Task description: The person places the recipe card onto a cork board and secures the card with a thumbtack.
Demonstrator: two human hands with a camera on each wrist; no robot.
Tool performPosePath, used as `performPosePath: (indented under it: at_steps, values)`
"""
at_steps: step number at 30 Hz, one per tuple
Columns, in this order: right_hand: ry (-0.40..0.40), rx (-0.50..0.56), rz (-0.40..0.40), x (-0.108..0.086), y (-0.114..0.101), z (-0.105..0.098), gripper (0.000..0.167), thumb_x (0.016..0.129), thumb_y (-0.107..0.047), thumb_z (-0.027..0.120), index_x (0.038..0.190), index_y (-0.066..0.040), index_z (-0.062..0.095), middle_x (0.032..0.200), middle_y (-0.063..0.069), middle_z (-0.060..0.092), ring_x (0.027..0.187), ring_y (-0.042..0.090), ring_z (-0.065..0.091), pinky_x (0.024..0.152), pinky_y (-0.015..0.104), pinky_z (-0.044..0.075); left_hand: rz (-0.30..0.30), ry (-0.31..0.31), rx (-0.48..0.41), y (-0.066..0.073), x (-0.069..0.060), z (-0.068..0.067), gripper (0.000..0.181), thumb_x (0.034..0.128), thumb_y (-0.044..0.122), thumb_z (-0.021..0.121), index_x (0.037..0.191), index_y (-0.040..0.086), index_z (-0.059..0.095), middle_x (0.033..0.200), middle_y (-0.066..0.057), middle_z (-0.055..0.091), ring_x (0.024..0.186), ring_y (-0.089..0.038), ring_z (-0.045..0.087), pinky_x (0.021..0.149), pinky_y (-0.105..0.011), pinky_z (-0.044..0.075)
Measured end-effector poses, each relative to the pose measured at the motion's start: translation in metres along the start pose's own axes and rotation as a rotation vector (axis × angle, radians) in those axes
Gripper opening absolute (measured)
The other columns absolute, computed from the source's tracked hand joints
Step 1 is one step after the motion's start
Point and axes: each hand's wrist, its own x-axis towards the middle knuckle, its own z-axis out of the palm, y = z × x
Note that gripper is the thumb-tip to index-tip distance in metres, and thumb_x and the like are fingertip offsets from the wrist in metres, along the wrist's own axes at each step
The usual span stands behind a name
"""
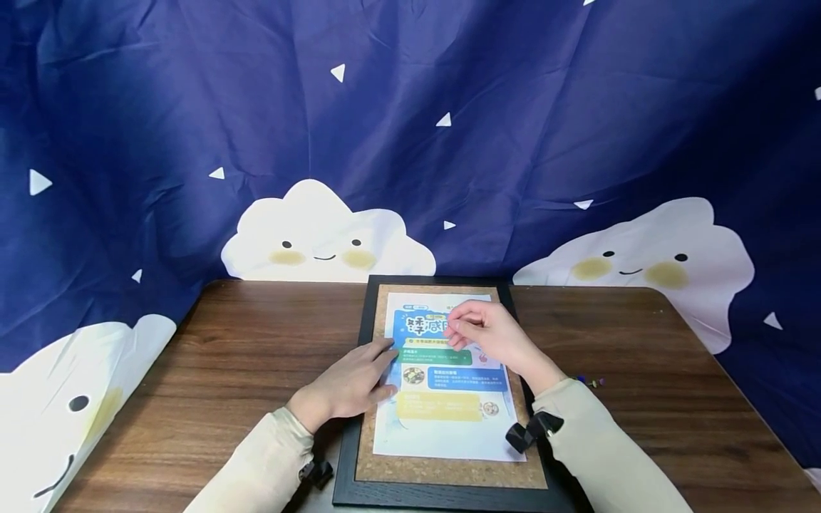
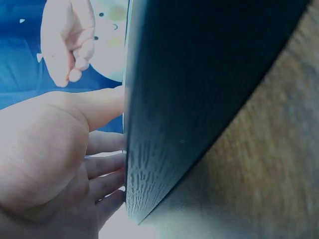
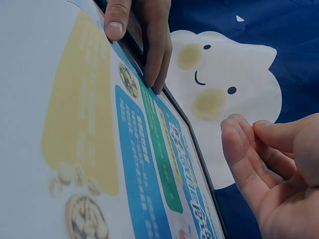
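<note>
A printed poster (image 1: 449,438) lies on a cork board (image 1: 410,472) with a black frame (image 1: 398,494). My left hand (image 1: 349,381) rests over the board's left edge, its fingers extended onto the poster's side. In the left wrist view the thumb and fingers (image 2: 107,159) reach over the black frame. My right hand (image 1: 484,331) is raised above the poster's upper right part. Thumb and index finger pinch a small red pin (image 3: 255,124); only a speck of red shows between the fingertips, and the rest is hidden.
Several small coloured pins (image 1: 591,382) lie on the brown wooden table (image 1: 654,356), right of the board beside my right sleeve. A blue curtain with white clouds (image 1: 327,242) hangs right behind the table. Black wrist straps (image 1: 535,431) sit on both sleeves.
</note>
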Motion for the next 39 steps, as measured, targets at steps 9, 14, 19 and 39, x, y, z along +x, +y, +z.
performPosePath:
  at_steps: [9, 14, 19, 39]
  values:
    - [-0.019, 0.042, 0.014, 0.018, 0.001, 0.015, 0.024, 0.110, -0.004, 0.061, 0.125, 0.014, 0.066, 0.103, 0.026, 0.078, 0.085, 0.027, 0.079, 0.080, 0.032, 0.067, -0.006, -0.015, -0.013, 0.000, 0.001, -0.002, 0.067, 0.1078, 0.033, 0.069, 0.160, -0.003, 0.048, 0.172, -0.021, 0.039, 0.159, -0.038, 0.040, 0.128, -0.053, 0.039]
    - [-0.011, 0.032, 0.046, 0.026, 0.000, 0.020, 0.024, 0.110, -0.008, 0.062, 0.126, 0.010, 0.067, 0.104, 0.024, 0.078, 0.085, 0.023, 0.078, 0.081, 0.034, 0.067, -0.005, -0.016, -0.014, -0.001, 0.002, -0.002, 0.068, 0.1075, 0.035, 0.069, 0.160, -0.003, 0.048, 0.172, -0.022, 0.039, 0.159, -0.038, 0.041, 0.128, -0.052, 0.039]
    - [0.000, 0.025, 0.072, 0.035, -0.003, 0.025, 0.025, 0.110, -0.008, 0.062, 0.127, 0.009, 0.068, 0.103, 0.022, 0.078, 0.084, 0.021, 0.078, 0.081, 0.033, 0.067, -0.008, -0.016, -0.029, -0.001, 0.004, -0.002, 0.069, 0.1069, 0.034, 0.070, 0.160, -0.003, 0.048, 0.172, -0.021, 0.038, 0.159, -0.038, 0.040, 0.129, -0.053, 0.038]
    - [0.006, 0.138, 0.106, 0.066, 0.007, 0.046, 0.022, 0.109, -0.003, 0.061, 0.125, 0.010, 0.066, 0.109, 0.024, 0.080, 0.087, 0.023, 0.080, 0.083, 0.035, 0.068, -0.005, -0.021, -0.048, -0.003, 0.002, -0.002, 0.068, 0.1065, 0.032, 0.071, 0.159, -0.004, 0.049, 0.172, -0.021, 0.039, 0.159, -0.038, 0.040, 0.128, -0.053, 0.038]
